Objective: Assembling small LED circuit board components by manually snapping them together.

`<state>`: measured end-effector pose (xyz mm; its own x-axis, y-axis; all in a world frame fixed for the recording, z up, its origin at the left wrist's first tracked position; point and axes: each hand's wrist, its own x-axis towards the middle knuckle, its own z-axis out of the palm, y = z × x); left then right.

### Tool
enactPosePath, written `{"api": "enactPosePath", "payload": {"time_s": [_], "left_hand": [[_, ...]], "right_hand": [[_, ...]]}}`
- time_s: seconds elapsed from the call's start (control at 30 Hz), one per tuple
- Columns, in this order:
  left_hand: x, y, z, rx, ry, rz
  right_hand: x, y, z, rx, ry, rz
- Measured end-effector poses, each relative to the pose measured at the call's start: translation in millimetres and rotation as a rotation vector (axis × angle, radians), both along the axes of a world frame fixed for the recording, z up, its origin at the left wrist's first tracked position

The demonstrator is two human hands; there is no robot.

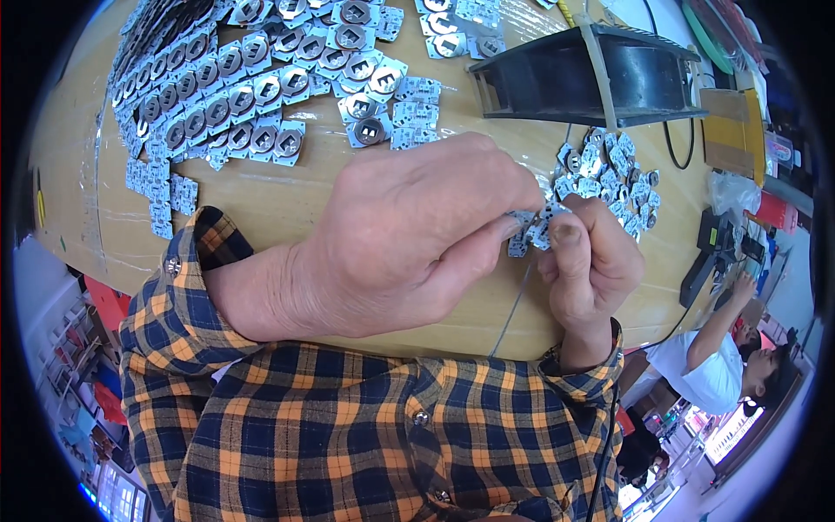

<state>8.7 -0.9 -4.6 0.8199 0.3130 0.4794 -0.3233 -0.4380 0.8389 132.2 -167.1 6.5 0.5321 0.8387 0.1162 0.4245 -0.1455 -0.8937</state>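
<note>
My left hand [409,230] reaches across the middle of the table, thumb and forefinger pinched together. Facing it from the right, my right hand [596,257] is closed in a pinch too. Between the fingertips of both is a small white circuit board [539,228] with dark spots; fingers cover part of it, and I cannot tell if it is one piece or two touching. Just beyond my right hand lies a loose pile of small circuit boards [613,174], some with round metal parts.
Rows of joined circuit boards [230,104] with round holders cover the table's far left. A black box-shaped frame [548,83] with a tan band stands behind the pile. Black adapters [709,252] and a cardboard piece [731,130] lie right. Another person [709,374] is beyond the table's right edge.
</note>
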Motion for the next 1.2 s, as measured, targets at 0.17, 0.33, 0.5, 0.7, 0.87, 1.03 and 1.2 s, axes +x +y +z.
{"api": "enactPosePath", "payload": {"time_s": [0.17,0.33,0.5,0.7,0.87,1.03,1.2], "left_hand": [[0.8,-0.6,-4.9,0.039,-0.004,-0.007],[-2.9,-3.2,-6.0,0.062,0.024,0.007],[-2.5,-3.4,-5.1,0.061,0.047,0.001],[-1.4,-3.2,-7.5,0.075,0.033,0.006],[-1.0,-3.8,-7.4,0.074,0.018,0.011],[0.8,-2.5,-7.6,0.017,0.019,0.026],[0.5,-7.0,-9.4,0.012,-0.035,-0.047]], "right_hand": [[-0.2,1.6,-0.9,-0.012,0.059,-0.02],[-0.5,0.0,0.3,-0.07,0.063,0.012],[1.9,0.0,0.6,-0.076,0.035,0.039],[3.5,1.5,1.2,-0.086,0.028,0.046],[2.7,-0.8,-0.3,-0.078,0.123,0.019],[-2.4,4.6,8.6,-0.067,0.276,-0.019],[-3.3,4.5,6.2,-0.07,0.239,-0.077]]}}
